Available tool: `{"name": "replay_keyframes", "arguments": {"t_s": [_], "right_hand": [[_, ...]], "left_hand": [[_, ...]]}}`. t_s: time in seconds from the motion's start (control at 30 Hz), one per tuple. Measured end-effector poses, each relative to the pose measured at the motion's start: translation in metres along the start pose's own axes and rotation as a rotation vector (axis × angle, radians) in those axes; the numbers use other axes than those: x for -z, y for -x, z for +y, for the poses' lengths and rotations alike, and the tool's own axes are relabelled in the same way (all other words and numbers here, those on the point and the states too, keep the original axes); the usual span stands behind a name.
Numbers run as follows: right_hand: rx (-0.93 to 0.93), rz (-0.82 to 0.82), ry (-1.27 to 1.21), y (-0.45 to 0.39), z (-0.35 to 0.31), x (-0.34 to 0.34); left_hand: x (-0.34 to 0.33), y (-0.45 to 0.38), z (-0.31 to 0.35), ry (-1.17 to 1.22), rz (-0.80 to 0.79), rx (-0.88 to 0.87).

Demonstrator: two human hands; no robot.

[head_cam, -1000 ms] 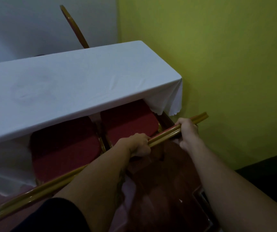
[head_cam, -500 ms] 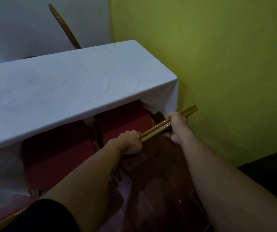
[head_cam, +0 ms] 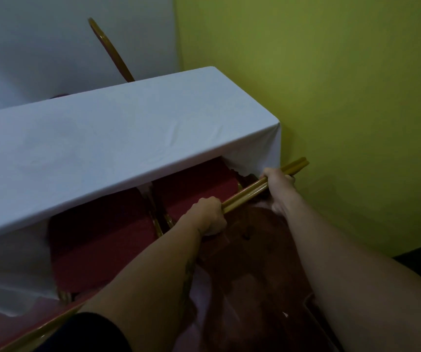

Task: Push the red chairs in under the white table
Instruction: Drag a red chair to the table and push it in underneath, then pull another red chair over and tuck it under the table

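A white-clothed table [head_cam: 117, 148] runs from the left to the green wall. Two red chair seats show under its front edge. The right chair seat [head_cam: 199, 184] lies mostly under the cloth, and the left chair seat [head_cam: 97, 245] sticks out further. My left hand [head_cam: 210, 215] and my right hand [head_cam: 278, 180] are both closed around the gold top rail [head_cam: 245, 193] of the right chair's back. The red backrest below the rail is hidden in shadow between my forearms.
A green wall [head_cam: 331, 97] stands close on the right of the table end. Behind the table another gold chair back [head_cam: 110, 49] rises before a white wall. The left chair's gold rail [head_cam: 34, 334] crosses the bottom left corner. Dark reddish floor [head_cam: 255, 288] lies below.
The right chair has slid further under the table with both hands on its rail. Less of its red seat shows now than a second ago.
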State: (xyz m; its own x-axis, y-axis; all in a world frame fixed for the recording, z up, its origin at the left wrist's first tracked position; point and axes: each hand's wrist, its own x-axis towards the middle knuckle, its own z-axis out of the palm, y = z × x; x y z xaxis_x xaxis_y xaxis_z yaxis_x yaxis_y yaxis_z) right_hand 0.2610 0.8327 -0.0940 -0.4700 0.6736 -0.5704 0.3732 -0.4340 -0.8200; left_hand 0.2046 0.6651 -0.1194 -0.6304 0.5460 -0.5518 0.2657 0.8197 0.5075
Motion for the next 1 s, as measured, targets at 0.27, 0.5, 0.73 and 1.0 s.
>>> {"name": "replay_keyframes", "arguments": {"t_s": [0.27, 0.5, 0.73, 1.0], "right_hand": [[0.412, 0.384, 1.063, 0.058, -0.023, -0.011], [0.591, 0.025, 1.195, 0.152, -0.019, -0.109], [0.702, -0.288, 1.102, 0.254, 0.041, -0.279], [0.808, -0.535, 1.026, 0.361, 0.104, -0.47]], "left_hand": [[0.054, 0.07, -0.048, -0.076, 0.06, -0.052], [0.135, 0.173, -0.162, -0.073, 0.217, -0.022], [0.217, 0.283, -0.344, 0.0, 0.369, 0.093], [0.305, 0.392, -0.527, 0.053, 0.487, 0.172]]}}
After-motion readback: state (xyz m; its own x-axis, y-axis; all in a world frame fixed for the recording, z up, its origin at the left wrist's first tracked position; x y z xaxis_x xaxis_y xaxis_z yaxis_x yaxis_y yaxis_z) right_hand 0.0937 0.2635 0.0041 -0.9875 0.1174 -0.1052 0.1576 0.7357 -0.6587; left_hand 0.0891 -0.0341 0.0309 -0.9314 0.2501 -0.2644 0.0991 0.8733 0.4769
